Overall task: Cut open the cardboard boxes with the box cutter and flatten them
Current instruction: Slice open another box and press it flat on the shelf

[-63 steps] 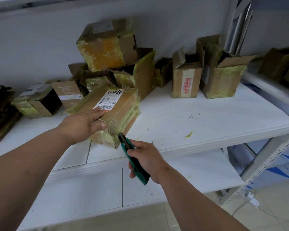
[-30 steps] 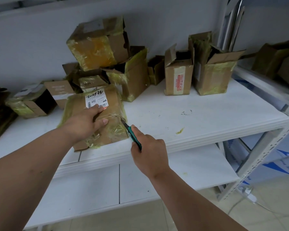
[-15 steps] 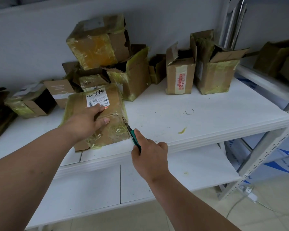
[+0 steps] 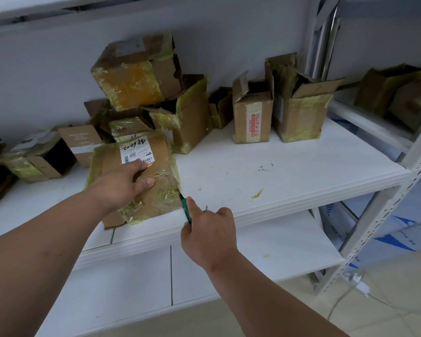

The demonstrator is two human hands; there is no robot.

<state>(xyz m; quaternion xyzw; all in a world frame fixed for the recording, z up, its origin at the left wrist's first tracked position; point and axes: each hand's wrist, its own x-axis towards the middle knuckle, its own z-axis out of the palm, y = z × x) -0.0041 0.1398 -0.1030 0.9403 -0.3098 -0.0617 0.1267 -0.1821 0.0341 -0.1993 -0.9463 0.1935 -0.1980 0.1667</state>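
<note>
1. Cardboard boxes (image 4: 141,76) are piled at the back of the white shelf (image 4: 289,171), against the wall. Most of them are seen upright and wrapped in yellowish tape, some with open flaps, so it is judged that much of the task is left.
2. One taped box with a shipping label (image 4: 156,190) is laid near the front edge of the shelf. It looks low and partly collapsed, but tape is seen around its edges, so its cutting is judged not finished.
3. It is pressed down by the left hand (image 4: 122,183), whose fingers are laid nearly straight over the top, beside the label.
4. The right hand (image 4: 209,234) is clenched around the box cutter (image 4: 185,210), of which only a green part of the handle is visible.
5. The dark tip of the cutter is placed at the right edge of the taped box. Whether the blade is inside the tape cannot be told.
</note>
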